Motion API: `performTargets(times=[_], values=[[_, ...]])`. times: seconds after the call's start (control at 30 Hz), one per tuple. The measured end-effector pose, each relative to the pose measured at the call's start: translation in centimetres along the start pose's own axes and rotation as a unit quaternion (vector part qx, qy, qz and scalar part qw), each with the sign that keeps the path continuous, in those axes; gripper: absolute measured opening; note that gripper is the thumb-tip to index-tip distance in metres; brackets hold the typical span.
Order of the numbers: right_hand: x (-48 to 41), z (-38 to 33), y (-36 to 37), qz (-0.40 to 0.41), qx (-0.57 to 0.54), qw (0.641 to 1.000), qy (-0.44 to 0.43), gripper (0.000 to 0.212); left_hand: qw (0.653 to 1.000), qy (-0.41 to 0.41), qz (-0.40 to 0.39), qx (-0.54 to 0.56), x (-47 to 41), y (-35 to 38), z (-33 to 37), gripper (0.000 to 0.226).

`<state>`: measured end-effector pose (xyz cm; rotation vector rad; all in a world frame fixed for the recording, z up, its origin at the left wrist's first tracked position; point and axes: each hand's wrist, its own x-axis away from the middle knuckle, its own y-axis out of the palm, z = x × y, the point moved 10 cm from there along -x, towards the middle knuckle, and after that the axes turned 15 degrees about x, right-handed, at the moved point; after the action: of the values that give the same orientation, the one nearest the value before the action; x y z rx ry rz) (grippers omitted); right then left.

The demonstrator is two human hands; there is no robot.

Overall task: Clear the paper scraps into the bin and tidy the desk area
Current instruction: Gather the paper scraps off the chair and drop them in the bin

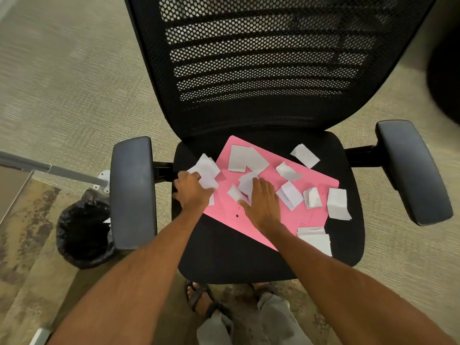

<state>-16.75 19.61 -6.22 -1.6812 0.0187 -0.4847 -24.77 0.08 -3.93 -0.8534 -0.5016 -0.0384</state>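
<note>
Several white paper scraps lie scattered over a pink folder on the seat of a black office chair. My left hand is closed around a bunch of white scraps at the folder's left edge. My right hand lies flat with fingers spread on the folder, its fingertips on a scrap in the middle. More scraps rest at the right edge and front right. A bin lined with a black bag stands on the floor left of the chair.
The chair's left armrest rises between my left hand and the bin; the right armrest juts out on the other side. The mesh backrest stands behind the seat. A desk corner sits at far left. My sandalled feet stand below the seat.
</note>
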Motion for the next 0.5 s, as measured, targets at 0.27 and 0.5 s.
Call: performTargets(times=[0.27, 0.5], values=[[0.1, -0.5, 0.2, -0.009, 0.033, 0.998, -0.052, 0.043, 1.0, -0.001, -0.014, -0.02, -0.4, -0.1, -0.5, 0.074], [0.1, 0.1, 0.1, -0.022, 0.014, 0.998, -0.065, 0.042, 0.997, -0.024, -0.024, -0.069, -1.5, 0.4, -0.7, 0.08]])
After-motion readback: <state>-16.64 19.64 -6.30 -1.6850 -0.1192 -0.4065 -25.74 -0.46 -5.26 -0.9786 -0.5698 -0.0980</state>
